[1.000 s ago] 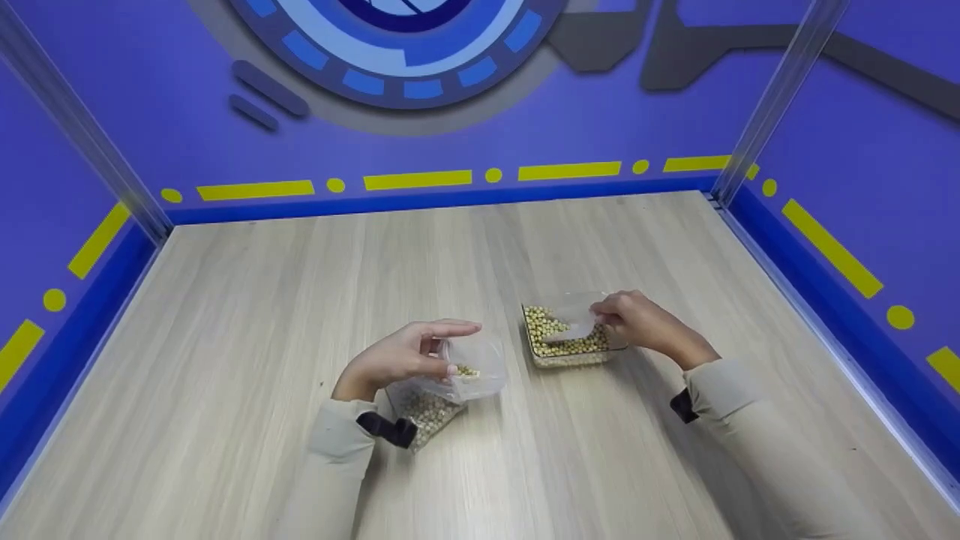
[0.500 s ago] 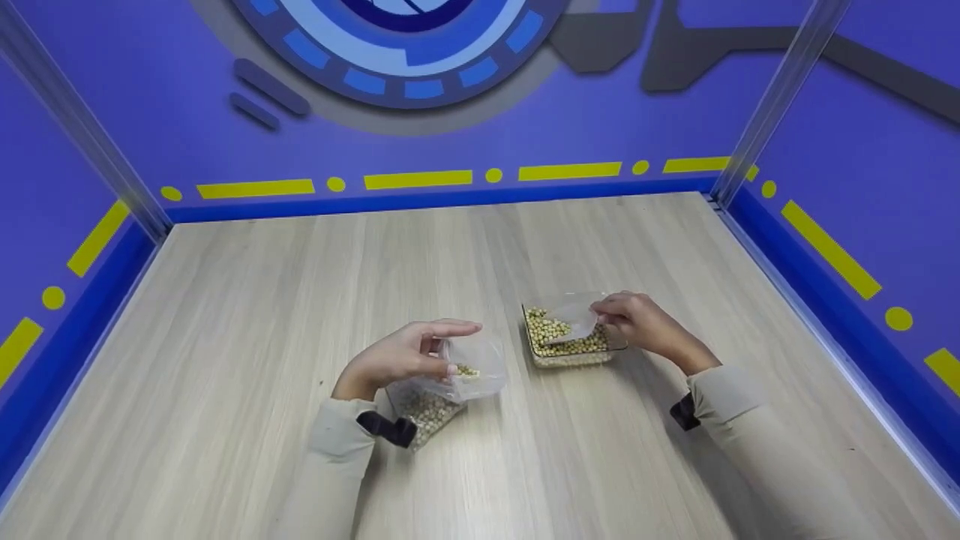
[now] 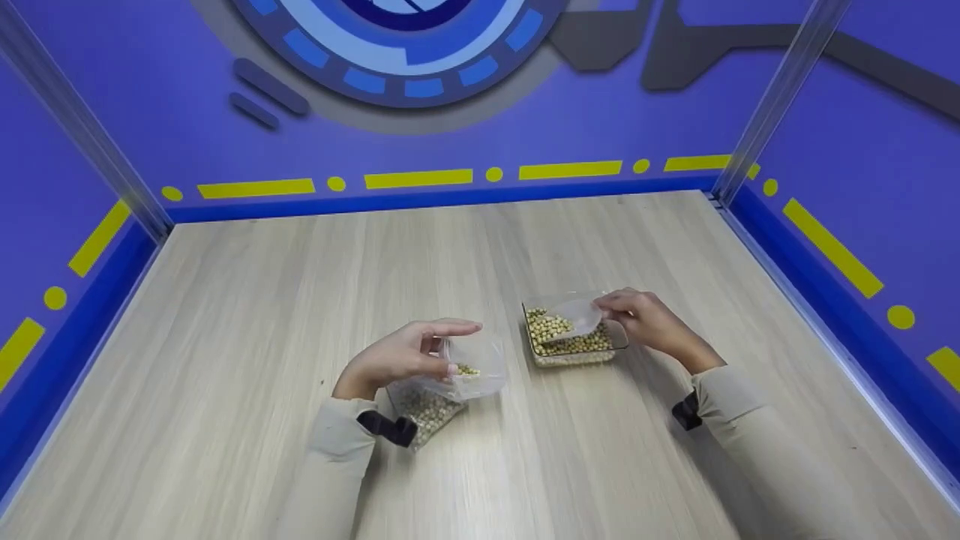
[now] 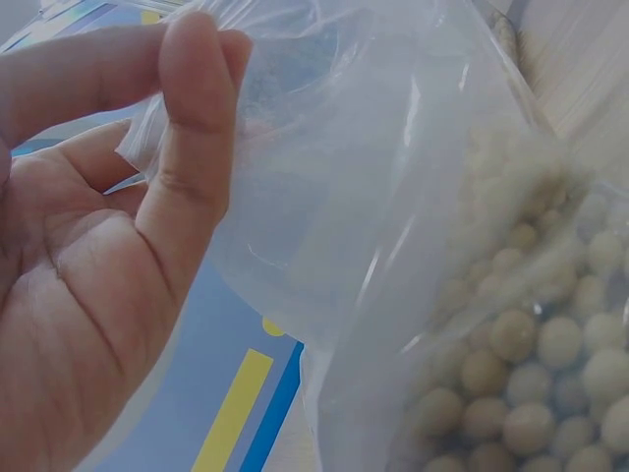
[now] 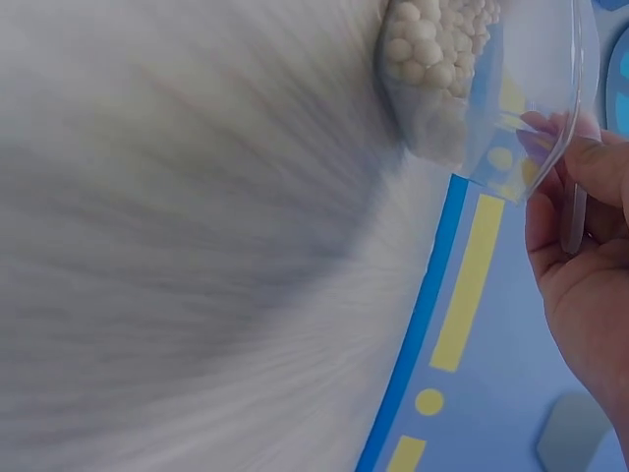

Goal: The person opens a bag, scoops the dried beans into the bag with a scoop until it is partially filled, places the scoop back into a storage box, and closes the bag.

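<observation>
At the middle of the table in the head view, my left hand (image 3: 401, 356) pinches the mouth of a clear plastic bag (image 4: 324, 197) and spreads it. Round pale yellow beans (image 4: 521, 393) fill the bag's lower part. To the right stands a clear rectangular container (image 3: 574, 361), holding more of the same beans. My right hand (image 3: 649, 330) grips the handle of a translucent scoop (image 3: 587, 316) at the container's right side. The scoop's mouth dips into the beans, and beans lie in it. In the right wrist view the scoop's handle (image 5: 574, 218) sits between thumb and fingers.
A wood-grain table (image 3: 300, 285) carries the bag and the container, a short gap apart. Blue-purple panels (image 3: 480, 142) with yellow markings enclose it at the back and both sides. A tiny dark speck (image 3: 322, 382) lies left of the left hand.
The right hand has moved very slightly right, and the scoop has tilted, with more beans showing in its mouth. The left hand and the bag have stayed in place.
</observation>
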`<state>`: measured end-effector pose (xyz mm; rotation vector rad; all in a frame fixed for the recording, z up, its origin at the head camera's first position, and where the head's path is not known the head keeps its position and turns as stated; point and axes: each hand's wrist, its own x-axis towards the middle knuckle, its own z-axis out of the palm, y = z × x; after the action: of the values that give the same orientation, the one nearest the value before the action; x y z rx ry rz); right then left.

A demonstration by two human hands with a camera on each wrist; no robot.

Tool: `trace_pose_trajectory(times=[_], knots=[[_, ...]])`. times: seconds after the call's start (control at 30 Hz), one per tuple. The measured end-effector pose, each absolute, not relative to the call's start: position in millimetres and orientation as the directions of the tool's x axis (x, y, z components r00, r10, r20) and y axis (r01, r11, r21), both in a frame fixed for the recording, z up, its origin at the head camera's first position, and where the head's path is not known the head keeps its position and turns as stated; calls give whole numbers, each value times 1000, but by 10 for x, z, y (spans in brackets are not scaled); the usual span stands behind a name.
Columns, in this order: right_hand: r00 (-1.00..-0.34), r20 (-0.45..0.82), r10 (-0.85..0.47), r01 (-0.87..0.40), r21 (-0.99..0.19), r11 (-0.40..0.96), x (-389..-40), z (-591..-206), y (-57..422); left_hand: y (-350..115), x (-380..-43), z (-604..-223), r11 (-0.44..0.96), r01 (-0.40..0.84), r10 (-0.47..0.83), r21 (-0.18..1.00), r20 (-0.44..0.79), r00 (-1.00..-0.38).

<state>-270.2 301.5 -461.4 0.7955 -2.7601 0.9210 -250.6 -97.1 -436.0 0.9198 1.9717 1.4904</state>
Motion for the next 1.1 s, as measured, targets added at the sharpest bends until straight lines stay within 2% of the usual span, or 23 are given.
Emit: trace_pose_trajectory(times=[0.6,1.1], knots=[[-876,271,-399,-480,-574,664,-2702,-4634,3059,-973,-2517,-4361,162,193,772,968,-2,-635],[-909,214,-359,-406,-651,642,-2671,-4623,3121,-968,-2527,-4368,169,244,776,955,23,-630]])
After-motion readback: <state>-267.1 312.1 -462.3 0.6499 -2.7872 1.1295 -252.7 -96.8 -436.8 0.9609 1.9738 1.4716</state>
